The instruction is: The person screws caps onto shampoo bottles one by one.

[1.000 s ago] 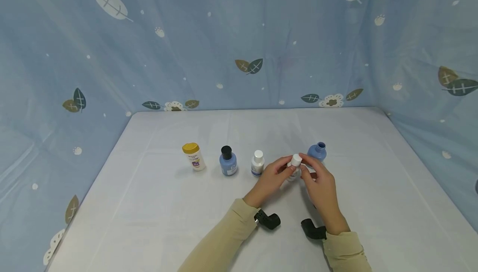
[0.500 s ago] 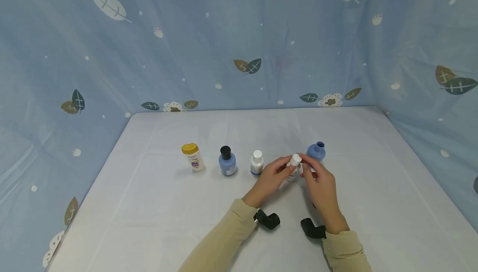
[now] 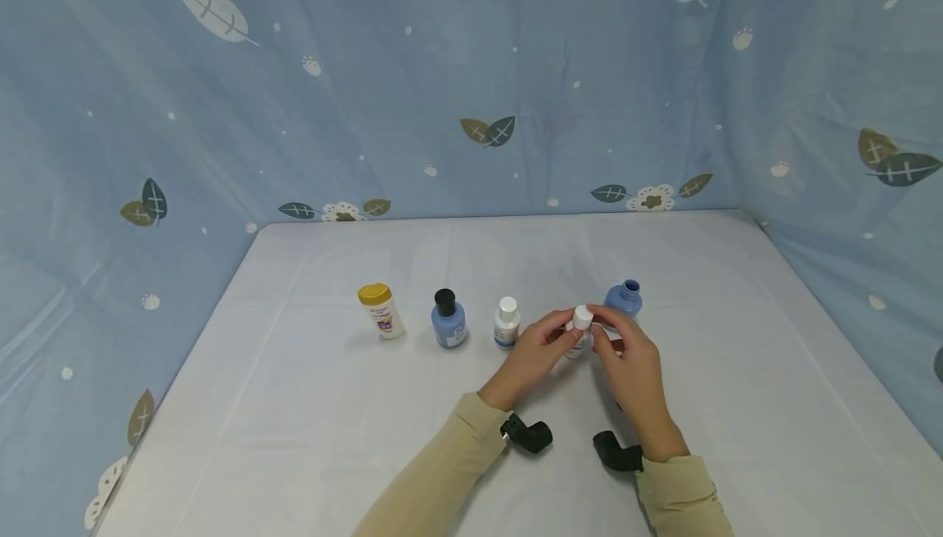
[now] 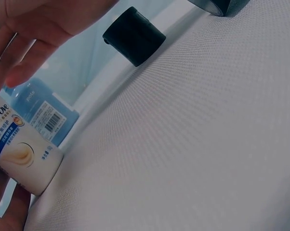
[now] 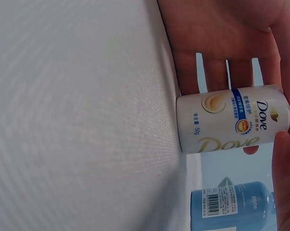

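Observation:
A small white Dove bottle (image 5: 231,120) stands on the white table between the two hands. My left hand (image 3: 528,358) grips its body, fingers spread behind it and thumb near the shoulder. From the other side, my right hand (image 3: 635,365) has thumb and index finger pinching at the bottle's white cap (image 3: 583,318). The Dove label and "50g" face the wrist cameras. Just behind and to the right is an uncapped blue bottle (image 3: 624,300) with a barcode label. A black cap (image 4: 134,36) stands on the table near the right wrist in the left wrist view.
To the left stand another white-capped bottle (image 3: 507,324), a blue bottle with a black cap (image 3: 448,320) and a white bottle with a yellow lid (image 3: 381,312). A blue leaf-print cloth (image 3: 471,70) hangs behind the white table (image 3: 309,439) and along its sides.
Both hands keep to the same bottle. The right fingertips and the cap shift very slightly; the other bottles stay in place.

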A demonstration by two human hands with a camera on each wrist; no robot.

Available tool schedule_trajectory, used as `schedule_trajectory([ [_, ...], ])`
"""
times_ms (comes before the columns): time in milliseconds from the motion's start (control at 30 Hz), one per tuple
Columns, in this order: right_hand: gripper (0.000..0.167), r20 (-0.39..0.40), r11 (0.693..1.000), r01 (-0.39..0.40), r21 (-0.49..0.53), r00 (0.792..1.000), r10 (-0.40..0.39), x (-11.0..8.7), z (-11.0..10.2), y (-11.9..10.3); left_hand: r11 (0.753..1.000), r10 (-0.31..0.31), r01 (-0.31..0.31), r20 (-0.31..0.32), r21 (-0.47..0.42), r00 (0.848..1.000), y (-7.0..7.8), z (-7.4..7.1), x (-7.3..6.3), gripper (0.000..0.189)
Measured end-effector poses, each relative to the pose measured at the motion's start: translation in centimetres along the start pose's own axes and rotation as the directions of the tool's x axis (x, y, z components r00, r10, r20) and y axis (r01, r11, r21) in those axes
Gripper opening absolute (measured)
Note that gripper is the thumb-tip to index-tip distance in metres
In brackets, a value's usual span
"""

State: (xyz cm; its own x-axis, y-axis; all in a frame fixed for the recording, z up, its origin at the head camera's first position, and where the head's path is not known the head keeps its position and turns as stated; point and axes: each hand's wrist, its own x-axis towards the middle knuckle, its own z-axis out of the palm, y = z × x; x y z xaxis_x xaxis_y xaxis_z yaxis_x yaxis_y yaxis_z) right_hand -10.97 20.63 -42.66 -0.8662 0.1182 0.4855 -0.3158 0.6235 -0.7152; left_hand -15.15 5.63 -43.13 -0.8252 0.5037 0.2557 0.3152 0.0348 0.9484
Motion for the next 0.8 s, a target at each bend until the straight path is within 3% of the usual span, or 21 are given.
schedule_trajectory([
  [600, 0.026, -0.009, 1.0, -0.029, 0.008, 1.0, 0.029, 0.0, 0.0, 0.0, 0.999, 0.009, -0.008, 0.002, -0.035, 1.0, -0.2, 0.0, 0.1, 0.035],
  [667, 0.026, -0.009, 0.999, -0.037, 0.009, 0.999, 0.037, 0.0, 0.0, 0.0, 0.999, 0.008, -0.008, -0.004, -0.04, 1.0, -1.1, 0.2, 0.2, 0.034],
  [800, 0.026, -0.008, 0.999, -0.052, 0.004, 0.999, 0.052, 0.1, 0.0, 0.0, 0.999, 0.016, -0.016, -0.008, -0.04, 1.0, -1.3, 0.2, 0.3, 0.034],
])
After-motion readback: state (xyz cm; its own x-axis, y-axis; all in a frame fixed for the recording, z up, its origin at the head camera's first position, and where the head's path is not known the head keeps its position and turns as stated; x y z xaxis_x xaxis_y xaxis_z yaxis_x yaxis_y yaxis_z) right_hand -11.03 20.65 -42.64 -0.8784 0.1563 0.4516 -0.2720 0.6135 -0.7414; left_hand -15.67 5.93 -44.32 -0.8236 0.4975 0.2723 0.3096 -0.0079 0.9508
